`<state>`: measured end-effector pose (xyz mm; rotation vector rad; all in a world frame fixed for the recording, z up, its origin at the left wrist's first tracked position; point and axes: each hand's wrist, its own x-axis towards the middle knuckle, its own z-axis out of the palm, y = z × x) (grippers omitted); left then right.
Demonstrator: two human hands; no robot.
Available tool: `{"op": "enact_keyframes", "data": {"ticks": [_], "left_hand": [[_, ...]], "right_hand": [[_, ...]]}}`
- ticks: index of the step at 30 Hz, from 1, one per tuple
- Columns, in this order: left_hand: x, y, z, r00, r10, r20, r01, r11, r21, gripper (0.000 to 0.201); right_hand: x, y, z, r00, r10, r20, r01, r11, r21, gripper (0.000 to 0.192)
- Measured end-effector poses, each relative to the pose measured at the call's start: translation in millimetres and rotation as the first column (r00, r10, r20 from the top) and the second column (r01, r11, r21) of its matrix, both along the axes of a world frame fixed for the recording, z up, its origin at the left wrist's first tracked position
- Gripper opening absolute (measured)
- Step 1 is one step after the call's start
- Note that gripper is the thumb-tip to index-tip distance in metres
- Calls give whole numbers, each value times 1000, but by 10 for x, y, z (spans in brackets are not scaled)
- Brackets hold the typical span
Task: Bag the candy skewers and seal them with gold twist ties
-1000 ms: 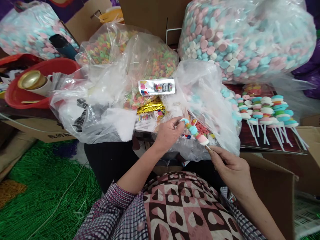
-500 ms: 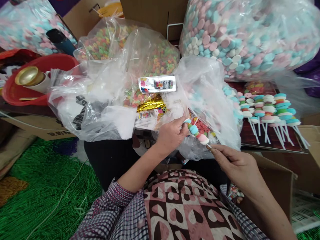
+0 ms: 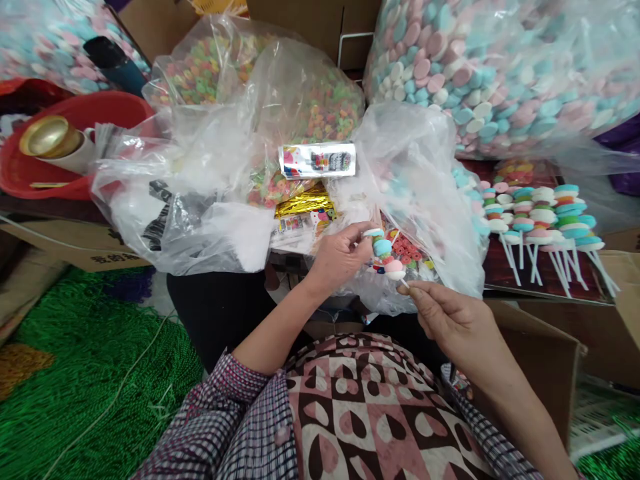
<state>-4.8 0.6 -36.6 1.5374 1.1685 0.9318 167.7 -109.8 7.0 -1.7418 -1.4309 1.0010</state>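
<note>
Two hands meet over the lap; the right hand (image 3: pixel 453 320) pinches the white stick of a candy skewer (image 3: pixel 386 252) between thumb and forefinger, and the left hand (image 3: pixel 340 257) presses its fingertips together on the top disc; the skewer stands nearly upright between them, just before a clear plastic bag (image 3: pixel 415 173); finished skewers (image 3: pixel 540 223) lie in a row to the right; a red basin (image 3: pixel 75 153) sits far left.

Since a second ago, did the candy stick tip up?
Yes. The candy stick now stands steeper against the gold foil pack, pinched below by the right hand, with the left hand at its top.
</note>
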Motion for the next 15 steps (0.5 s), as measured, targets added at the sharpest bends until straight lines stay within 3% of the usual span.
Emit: {"op": "enact_keyframes", "data": {"ticks": [3, 6, 11, 15], "left_hand": [[-29, 37, -1, 993, -61, 101, 64, 998, -28, 31], [-36, 40, 10, 992, -61, 106, 65, 997, -38, 30], [-73, 20, 65, 993, 23, 115, -22, 1000, -15, 38], [-127, 20, 109, 971, 105, 215, -72, 985, -157, 43]], "right_hand": [[23, 22, 70, 995, 1, -98, -9, 996, -84, 37], [53, 63, 77, 995, -10, -98, 3, 998, -69, 39], [87, 135, -143, 988, -48, -148, 41, 998, -49, 37], [75, 180, -290, 917, -130, -378, 118, 991, -57, 32]]}}
